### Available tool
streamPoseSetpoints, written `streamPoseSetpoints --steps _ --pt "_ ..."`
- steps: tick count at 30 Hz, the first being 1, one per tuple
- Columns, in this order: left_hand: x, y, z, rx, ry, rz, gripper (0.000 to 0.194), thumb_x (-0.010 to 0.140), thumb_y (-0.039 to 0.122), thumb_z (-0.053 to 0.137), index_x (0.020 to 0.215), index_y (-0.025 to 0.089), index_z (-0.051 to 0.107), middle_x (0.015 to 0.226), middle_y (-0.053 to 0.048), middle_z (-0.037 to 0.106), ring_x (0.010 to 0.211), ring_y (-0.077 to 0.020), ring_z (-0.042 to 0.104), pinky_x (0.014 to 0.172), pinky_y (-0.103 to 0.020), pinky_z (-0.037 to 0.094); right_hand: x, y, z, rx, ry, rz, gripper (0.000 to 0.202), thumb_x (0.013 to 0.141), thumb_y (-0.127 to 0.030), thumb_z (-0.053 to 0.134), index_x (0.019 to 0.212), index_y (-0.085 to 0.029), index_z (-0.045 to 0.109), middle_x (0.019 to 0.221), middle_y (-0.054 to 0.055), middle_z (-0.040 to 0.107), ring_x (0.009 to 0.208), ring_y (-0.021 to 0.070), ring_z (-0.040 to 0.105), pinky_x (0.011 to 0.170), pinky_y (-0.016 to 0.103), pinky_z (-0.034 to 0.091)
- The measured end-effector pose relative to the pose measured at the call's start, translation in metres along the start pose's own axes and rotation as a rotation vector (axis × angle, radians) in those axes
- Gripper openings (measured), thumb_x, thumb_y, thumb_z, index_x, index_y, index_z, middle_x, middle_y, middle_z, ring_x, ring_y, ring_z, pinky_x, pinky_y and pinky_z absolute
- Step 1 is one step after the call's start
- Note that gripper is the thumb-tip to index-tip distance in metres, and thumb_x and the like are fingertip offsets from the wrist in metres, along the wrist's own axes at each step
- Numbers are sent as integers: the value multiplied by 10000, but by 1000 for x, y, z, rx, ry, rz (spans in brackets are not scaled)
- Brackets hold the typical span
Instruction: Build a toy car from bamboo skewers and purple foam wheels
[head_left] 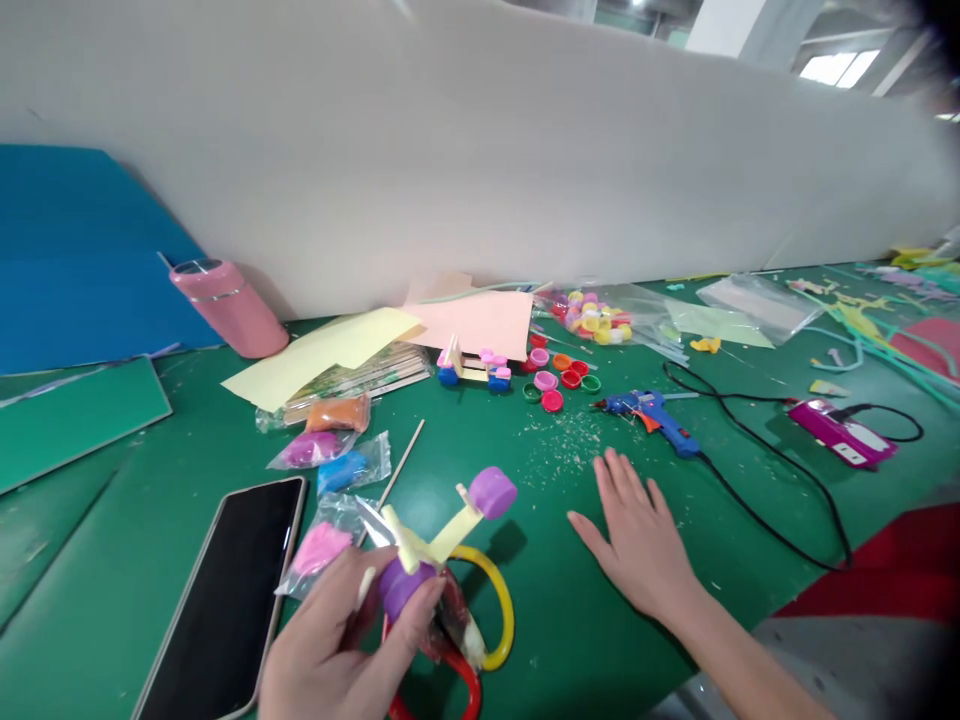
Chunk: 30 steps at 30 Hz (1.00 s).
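A flat green tabletop [570, 640] spans the lower frame, the right hand [637, 545] resting on it palm down at lower right, fingers loosely spread. At lower centre the left hand [337, 635], just beside red-and-yellow-handled metal scissors [455, 612], pinches a small cream-strip craft piece with purple round caps [454, 534].

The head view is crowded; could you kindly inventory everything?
Craft piece: one, cream and purple, lower centre
Scissors: one, red and yellow handles, lower centre
Phone: one, black, lower left
Clay packets: four, mixed, left
Sticks: many, pale, centre left
Bottle: one, pink, back left
Boards: two, blue and green, left
Paper: several, yellow and pink, back
Wheeled model: one, pink and blue, centre
Caps: many, mixed, back centre
Glue gun: one, blue, right
Socket: one, magenta, right
Scraps: many, mixed, far right
Cloth: one, red, lower right
Wall: one, white, back
Table: one, green, throughout
Left hand: one, bare, holding craft piece
Right hand: one, bare, by glue gun
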<state>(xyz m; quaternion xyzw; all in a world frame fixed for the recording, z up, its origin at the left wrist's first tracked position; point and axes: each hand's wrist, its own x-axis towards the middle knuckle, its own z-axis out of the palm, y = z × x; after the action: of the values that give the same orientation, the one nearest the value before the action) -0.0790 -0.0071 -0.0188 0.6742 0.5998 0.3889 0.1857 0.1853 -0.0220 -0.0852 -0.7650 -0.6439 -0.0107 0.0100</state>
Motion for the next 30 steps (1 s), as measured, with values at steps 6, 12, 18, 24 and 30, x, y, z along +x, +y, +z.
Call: streamPoseSetpoints --steps 6,12,18,24,30 --pt "3 -5 8 72 -103 181 199 702 380 627 777 197 608 654 9 624 529 -122 579 491 -195 473 -78 73 6 -114 145 116 712 851 -565 223 1293 -35 395 1360 180 393 1261 334 315 927 554 316" --pt "4 -9 2 185 -56 115 259 699 448 609 805 212 591 707 -3 607 547 -145 559 425 -219 418 -31 10 -22 99 189 -119 455 900 -351 293 1286 -144 415 1394 91 367 1314 288 214 996 545 242" --pt "2 -3 -2 193 -40 99 274 712 475 590 820 225 564 719 1 578 581 -153 550 473 -230 430 53 -72 -25 207 50 -429 548 876 -430 341 1364 -185 303 1446 11 260 1320 245 211 1046 434 236" --pt "3 -7 5 187 -63 123 278 700 480 602 802 222 573 711 0 595 569 -148 553 506 -232 457 42 -23 -13 152 8 -203 709 851 -582 245 1380 -110 269 1447 91 221 1324 268 189 1049 460 203" --pt "7 -9 7 201 -97 118 260 697 446 617 838 233 567 724 0 594 588 -154 571 436 -219 419 -29 63 5 -2 67 198 749 852 -560 228 1333 7 324 1409 225 273 1288 351 250 970 541 270"
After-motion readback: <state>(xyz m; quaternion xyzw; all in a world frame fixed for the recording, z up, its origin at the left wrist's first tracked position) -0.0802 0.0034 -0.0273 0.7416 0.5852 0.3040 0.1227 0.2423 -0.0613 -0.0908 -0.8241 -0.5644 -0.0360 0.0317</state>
